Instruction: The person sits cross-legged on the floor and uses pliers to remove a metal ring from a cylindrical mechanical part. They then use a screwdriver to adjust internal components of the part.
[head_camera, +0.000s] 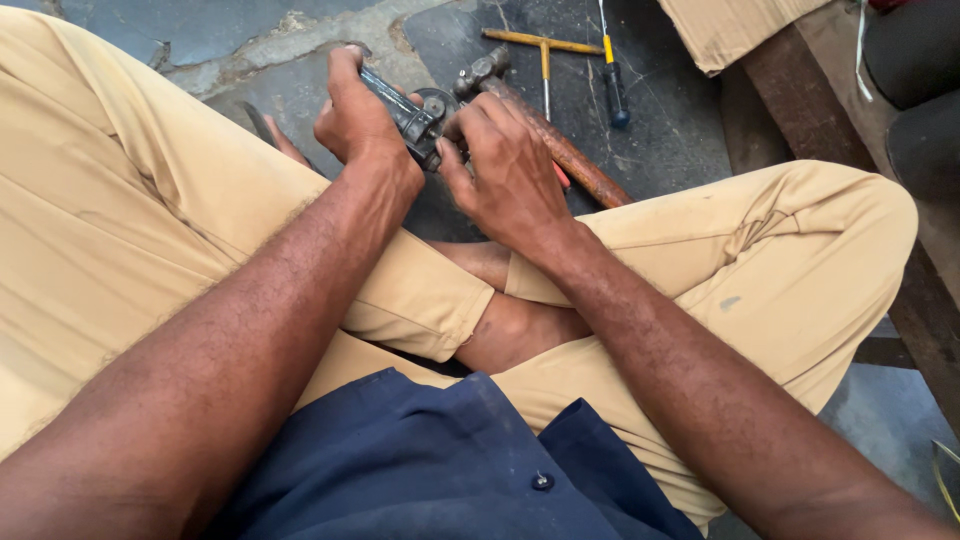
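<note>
I sit cross-legged on a dark floor in tan trousers. My left hand (358, 120) grips a dark, greasy metal part (412, 118) with a round opening at its end, held above my crossed legs. My right hand (508, 170) closes on the same part from the right, fingers pressed at its round end. Whether a small tool is in those fingers is hidden.
A hammer (545, 135) with a rusty brown handle lies on the floor just beyond my hands. Behind it lie a yellow T-shaped wrench (545, 45) and a screwdriver (612, 80) with a blue-and-yellow handle. Cardboard (730, 30) and a wooden bench (830, 100) stand at the right.
</note>
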